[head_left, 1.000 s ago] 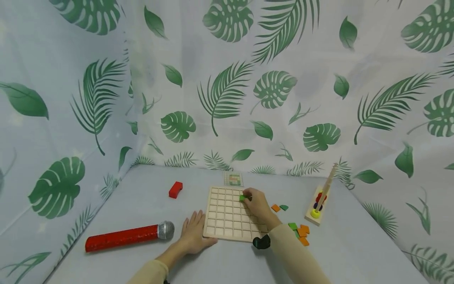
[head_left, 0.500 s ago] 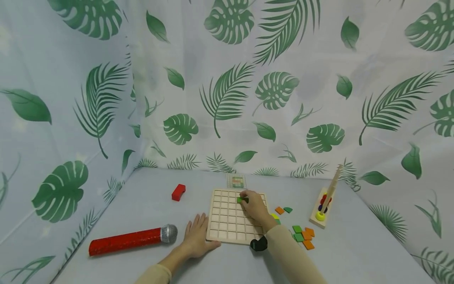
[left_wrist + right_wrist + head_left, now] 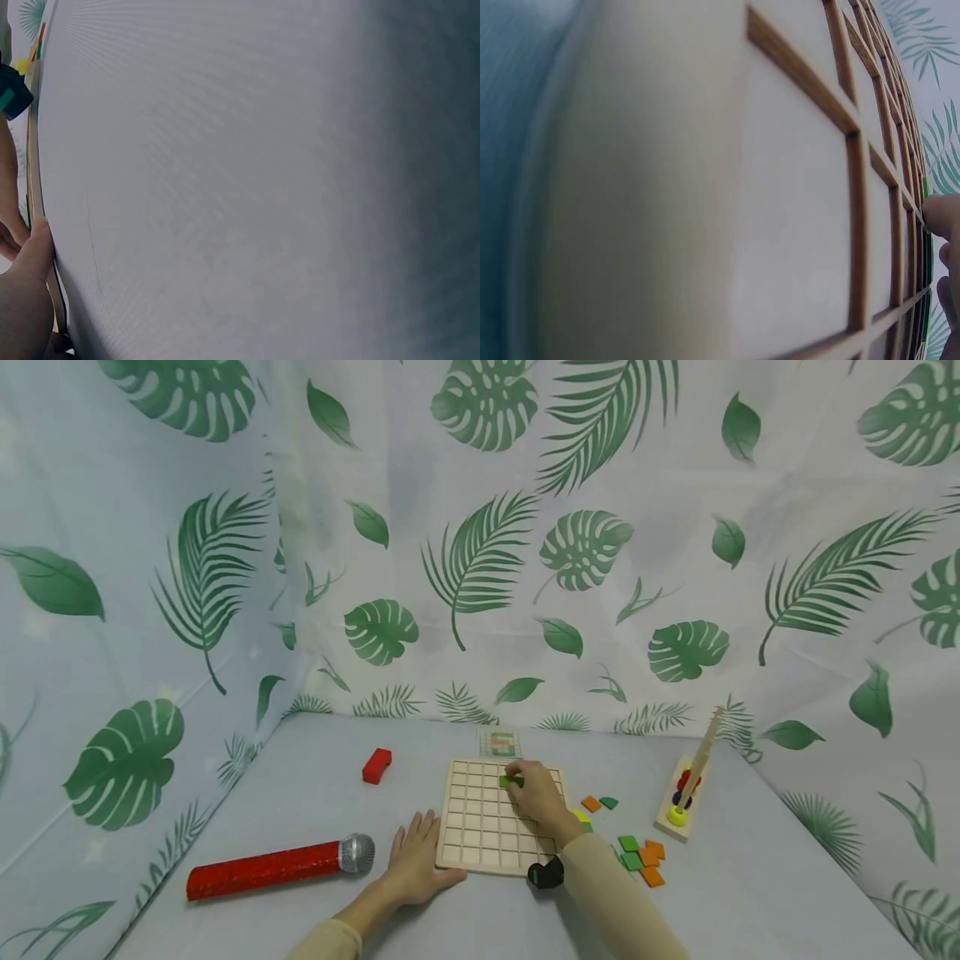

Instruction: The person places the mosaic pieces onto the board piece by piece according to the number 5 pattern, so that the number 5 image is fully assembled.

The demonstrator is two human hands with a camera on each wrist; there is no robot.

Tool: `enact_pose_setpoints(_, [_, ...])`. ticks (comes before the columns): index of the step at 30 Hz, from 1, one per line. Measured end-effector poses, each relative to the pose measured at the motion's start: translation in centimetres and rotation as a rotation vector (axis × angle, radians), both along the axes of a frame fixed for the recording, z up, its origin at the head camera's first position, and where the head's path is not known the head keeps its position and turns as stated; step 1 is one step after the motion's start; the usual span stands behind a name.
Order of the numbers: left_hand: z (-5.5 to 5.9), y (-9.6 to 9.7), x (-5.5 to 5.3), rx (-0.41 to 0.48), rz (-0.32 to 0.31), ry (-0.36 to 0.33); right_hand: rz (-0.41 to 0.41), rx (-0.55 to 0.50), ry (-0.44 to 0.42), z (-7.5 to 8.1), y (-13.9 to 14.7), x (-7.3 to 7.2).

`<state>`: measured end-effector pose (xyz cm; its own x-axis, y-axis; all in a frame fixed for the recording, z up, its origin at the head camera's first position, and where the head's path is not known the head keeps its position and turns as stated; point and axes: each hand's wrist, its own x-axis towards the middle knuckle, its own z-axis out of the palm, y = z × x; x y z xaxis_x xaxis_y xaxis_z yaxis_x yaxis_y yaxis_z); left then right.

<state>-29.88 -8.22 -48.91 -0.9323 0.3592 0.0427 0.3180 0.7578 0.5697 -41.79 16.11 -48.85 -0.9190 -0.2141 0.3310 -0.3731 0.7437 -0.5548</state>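
A square wooden grid board (image 3: 480, 839) lies on the table in the head view. My right hand (image 3: 536, 793) reaches over its far part and pinches a small green tile (image 3: 505, 782) at the grid. My left hand (image 3: 415, 864) lies flat beside the board's left edge, fingers spread, thumb at the near left corner. In the left wrist view that thumb (image 3: 37, 251) touches the board's edge. The right wrist view looks across the grid cells (image 3: 795, 202), with fingertips (image 3: 939, 214) at the far right and a sliver of green beside them.
Right of the board lie green tiles (image 3: 628, 843), orange tiles (image 3: 652, 877) and a yellow piece (image 3: 581, 816). A wooden bead toy (image 3: 686, 797) stands farther right. Behind the board is a pattern card (image 3: 500, 742). Left are a red block (image 3: 377, 766) and a red microphone (image 3: 270, 870).
My right hand has shifted slightly left across the grid with the green tile. The left hand stays beside the board. The head view has turned a little.
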Motion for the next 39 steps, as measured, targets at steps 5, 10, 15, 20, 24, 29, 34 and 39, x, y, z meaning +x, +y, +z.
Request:
enact_pose_setpoints(5, [0.0, 0.2, 0.2, 0.001, 0.002, 0.011, 0.007, -0.033, -0.013, 0.2, 0.5, 0.5])
enact_pose_setpoints(10, [0.3, 0.2, 0.4, -0.013, 0.009, 0.030, 0.007, -0.086, 0.007, 0.4, 1.4, 0.8])
enact_pose_setpoints(15, [0.6, 0.1, 0.3, -0.013, 0.012, 0.038, 0.001, -0.105, 0.073, 1.0, 3.1, 1.3])
enact_pose_setpoints(20, [0.6, 0.1, 0.3, -0.009, 0.013, 0.037, -0.031, -0.082, 0.100, 1.4, 5.5, 2.1])
enact_pose_setpoints(24, [0.3, 0.2, 0.3, -0.017, 0.014, 0.039, -0.075, -0.065, 0.076, 1.2, 7.3, 2.5])
enact_pose_setpoints(29, [0.3, 0.3, 0.3, -0.022, 0.016, 0.030, -0.180, -0.069, -0.016, 1.2, 9.3, 3.2])
enact_pose_setpoints(34, [0.5, 0.3, 0.3, -0.029, 0.022, 0.034, -0.239, -0.046, -0.030, 1.7, 11.1, 3.6])
enact_pose_setpoints(39, [0.6, 0.4, 0.4, -0.025, 0.024, 0.029, -0.287, 0.010, -0.036, 1.7, 12.7, 4.1])
